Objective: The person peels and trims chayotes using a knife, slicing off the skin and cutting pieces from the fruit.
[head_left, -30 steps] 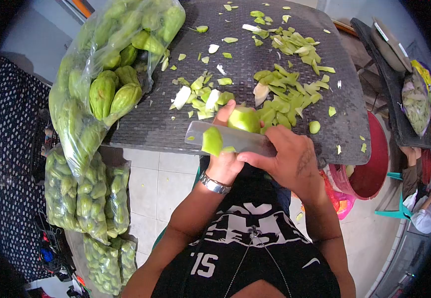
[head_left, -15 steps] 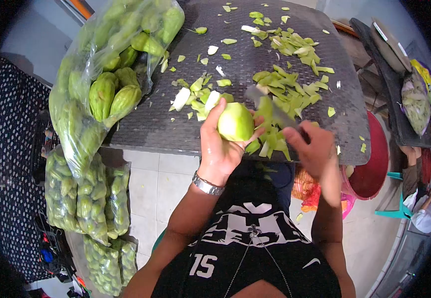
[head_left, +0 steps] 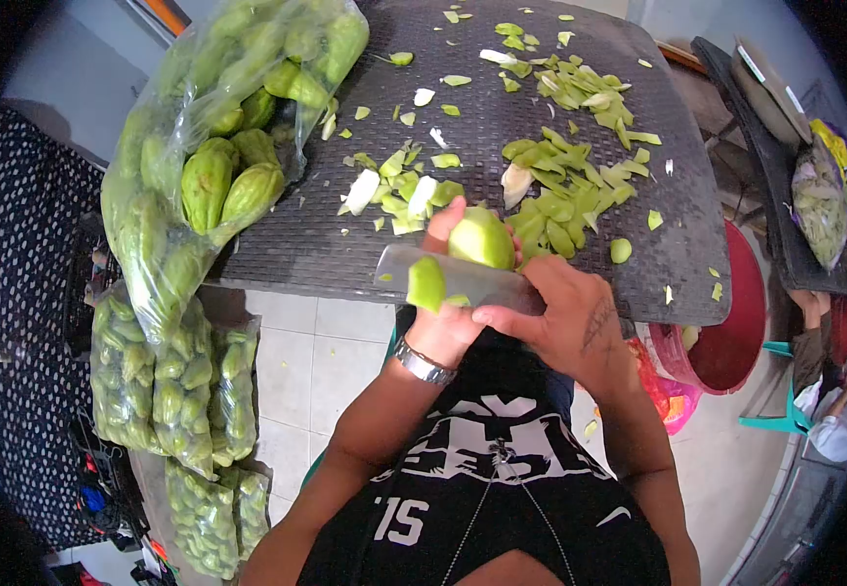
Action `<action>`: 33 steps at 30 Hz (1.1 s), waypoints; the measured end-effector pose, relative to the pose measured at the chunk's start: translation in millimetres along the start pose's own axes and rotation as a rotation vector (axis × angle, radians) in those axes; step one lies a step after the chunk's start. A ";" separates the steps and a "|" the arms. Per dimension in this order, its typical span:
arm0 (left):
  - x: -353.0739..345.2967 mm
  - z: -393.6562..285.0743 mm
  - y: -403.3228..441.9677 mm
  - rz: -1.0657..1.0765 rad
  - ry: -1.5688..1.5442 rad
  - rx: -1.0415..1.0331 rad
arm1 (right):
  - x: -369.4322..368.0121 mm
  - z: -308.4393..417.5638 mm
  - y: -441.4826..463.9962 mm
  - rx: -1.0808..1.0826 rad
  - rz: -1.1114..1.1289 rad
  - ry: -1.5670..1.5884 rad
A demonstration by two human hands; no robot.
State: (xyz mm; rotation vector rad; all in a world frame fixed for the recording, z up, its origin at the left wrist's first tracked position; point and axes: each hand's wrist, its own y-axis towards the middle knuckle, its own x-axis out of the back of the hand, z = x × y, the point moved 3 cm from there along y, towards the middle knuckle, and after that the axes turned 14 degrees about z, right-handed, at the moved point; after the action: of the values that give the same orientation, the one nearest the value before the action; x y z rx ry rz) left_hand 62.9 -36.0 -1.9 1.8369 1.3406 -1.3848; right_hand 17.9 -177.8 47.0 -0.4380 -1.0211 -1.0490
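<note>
My left hand [head_left: 446, 327] is wrapped around a pale green, partly peeled chayote [head_left: 481, 239] above the table's near edge. In my right hand [head_left: 565, 317] is a knife [head_left: 482, 281] with a wide blade, held across in front of the chayote. A cut slice of peel [head_left: 425, 284] clings to the flat of the blade. Part of the left hand's fingers is hidden behind the blade and the chayote. Just beyond the hands lies a heap of green peelings [head_left: 565, 190]. Smaller scraps [head_left: 404, 195] are scattered to the left.
An opened plastic bag of chayotes [head_left: 218, 186] lies on the left of the dark woven table [head_left: 345, 264]. More filled bags [head_left: 174, 381] are on the floor at left. A red tub [head_left: 731, 332] stands below the right edge. Another person's arm [head_left: 814, 322] shows at far right.
The knife has come from the right of the chayote to in front of it, now with a slice on its blade. My left hand has shifted slightly right.
</note>
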 end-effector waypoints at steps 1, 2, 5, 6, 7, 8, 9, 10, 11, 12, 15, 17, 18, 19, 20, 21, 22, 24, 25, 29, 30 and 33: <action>-1.0 -0.8 0.0 -0.005 -0.004 0.004 | -2.4 -1.7 -0.2 0.037 0.004 0.012; -4.6 -1.3 -2.4 0.001 0.029 -0.025 | -2.5 -1.7 -1.2 0.020 -0.007 0.008; -9.6 -3.9 -6.0 0.028 0.089 -0.086 | 6.4 1.9 0.8 -0.027 -0.004 -0.001; -6.5 -6.4 -3.4 0.041 0.080 -0.085 | 12.3 -1.4 0.7 -0.045 0.025 -0.001; -4.4 -8.5 -3.3 0.052 0.071 -0.082 | 15.7 -6.3 -0.6 -0.063 0.054 0.001; -2.1 -11.0 -5.2 -0.003 0.064 -0.105 | 18.0 -18.5 -2.1 -0.177 0.056 0.057; -9.1 -15.9 -8.5 -0.058 0.057 -0.129 | 20.7 -34.3 -3.7 -0.291 0.059 0.113; -11.7 -19.3 -11.2 -0.114 0.049 -0.152 | 23.6 -48.2 -6.1 -0.406 0.063 0.168; -7.5 -20.3 -11.1 -0.082 0.066 -0.140 | 28.5 -57.9 -9.4 -0.449 0.035 0.178; -2.2 -21.2 -9.2 -0.049 0.081 -0.129 | 35.3 -65.0 -11.3 -0.491 0.006 0.187; 1.5 -17.6 -3.5 -0.022 0.126 -0.122 | 37.9 -59.1 -12.0 -0.522 0.041 0.224; -2.2 -13.7 2.2 -0.085 0.156 -0.139 | 28.9 -42.5 -8.7 -0.461 0.076 0.275; -3.1 -12.9 4.6 -0.092 0.167 -0.154 | 27.3 -31.3 -5.9 -0.425 0.117 0.261; 0.0 -11.5 6.6 -0.074 0.145 -0.150 | 23.4 -23.4 -3.1 -0.341 0.083 0.212; 6.7 -9.7 8.2 -0.060 0.124 -0.144 | 17.5 -16.8 -1.3 -0.258 0.051 0.167; 7.9 -9.3 7.6 -0.047 0.104 -0.136 | 13.1 -10.0 0.4 -0.178 0.018 0.123; 6.6 -10.3 3.8 0.043 0.128 -0.081 | 11.4 -5.4 2.9 -0.211 0.058 0.133; 4.0 -9.1 3.1 -0.010 0.131 -0.110 | 10.8 1.5 5.6 -0.175 0.060 0.113; 3.7 -9.1 3.2 -0.037 0.130 -0.128 | 10.8 3.4 7.1 -0.155 0.063 0.101; 17.2 -7.7 5.6 -0.003 0.121 -0.225 | 6.8 4.5 7.4 -0.054 -0.025 0.009; 17.9 -7.3 5.9 -0.001 0.124 -0.243 | 6.9 4.4 7.4 -0.049 -0.023 -0.011; 15.5 -7.3 4.6 -0.008 0.162 -0.276 | 7.8 2.1 6.1 -0.051 -0.028 -0.007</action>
State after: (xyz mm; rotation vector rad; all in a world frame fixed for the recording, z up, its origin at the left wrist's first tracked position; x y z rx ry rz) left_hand 70.4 -25.5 -14.0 1.7865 1.5352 -1.0121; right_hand 23.1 -177.4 55.7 -0.4704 -1.0109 -1.1014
